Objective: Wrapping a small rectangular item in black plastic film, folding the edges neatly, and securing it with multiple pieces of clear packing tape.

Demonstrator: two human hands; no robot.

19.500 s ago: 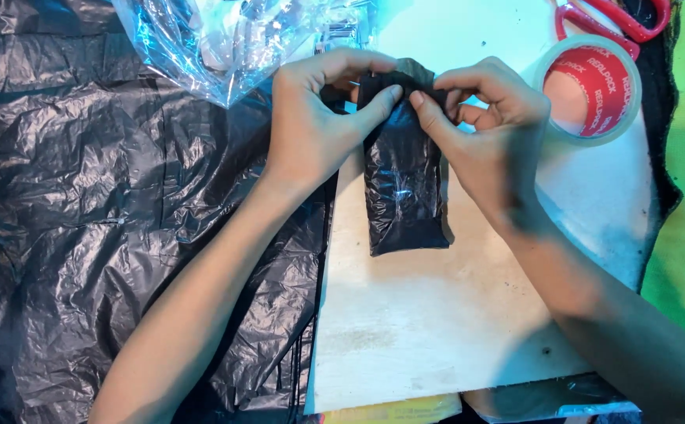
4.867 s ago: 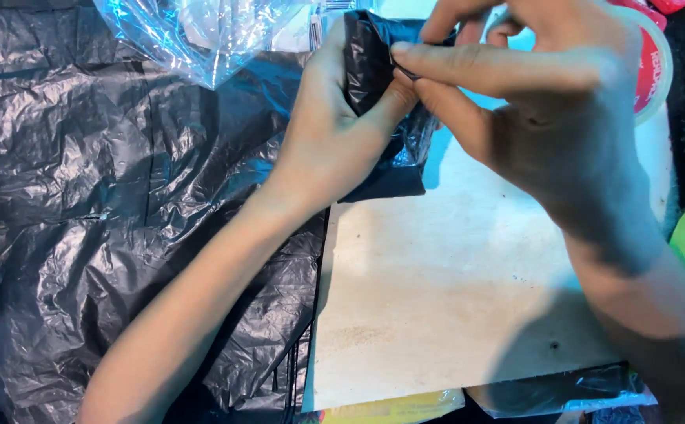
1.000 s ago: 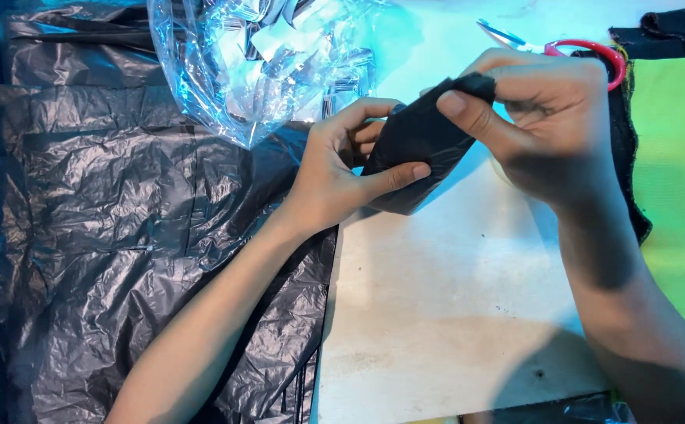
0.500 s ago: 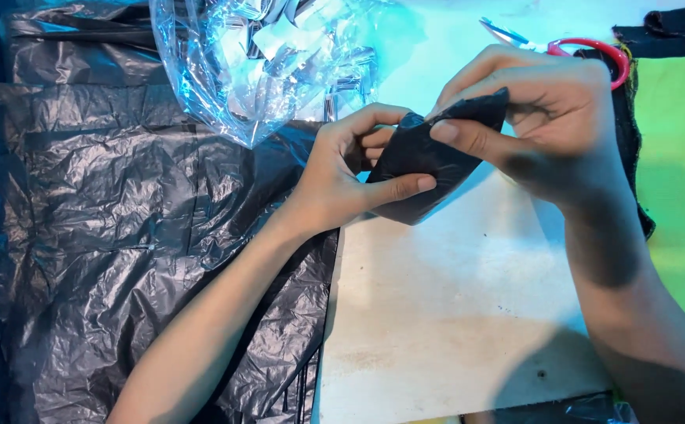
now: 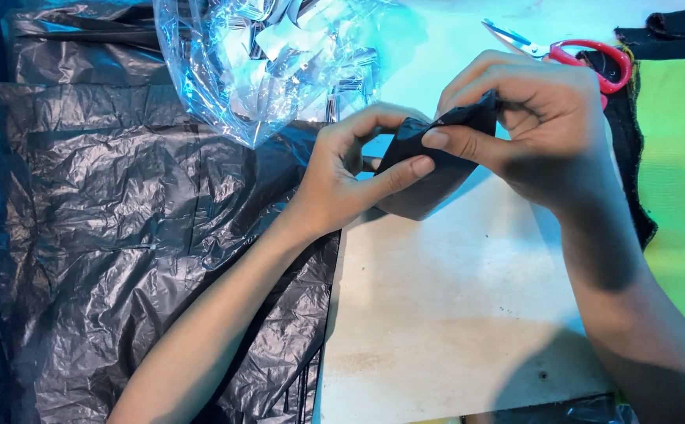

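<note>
While the left hand (image 5: 342, 177) and right hand (image 5: 535, 129) both pinch the small black packet (image 5: 429, 169) above the worktop's (image 5: 452, 314) far edge, the right thumb has slid lower since a moment ago, pressing its wrap flatter, near the scissors (image 5: 586, 55).

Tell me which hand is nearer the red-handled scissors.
Right. The right hand sits just below-left of the red-handled scissors, gripping the black packet; the left hand holds the packet's far side.

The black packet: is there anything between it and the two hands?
Nothing visible. The left hand and the right hand both pinch the black packet directly, holding it above the pale board.
</note>
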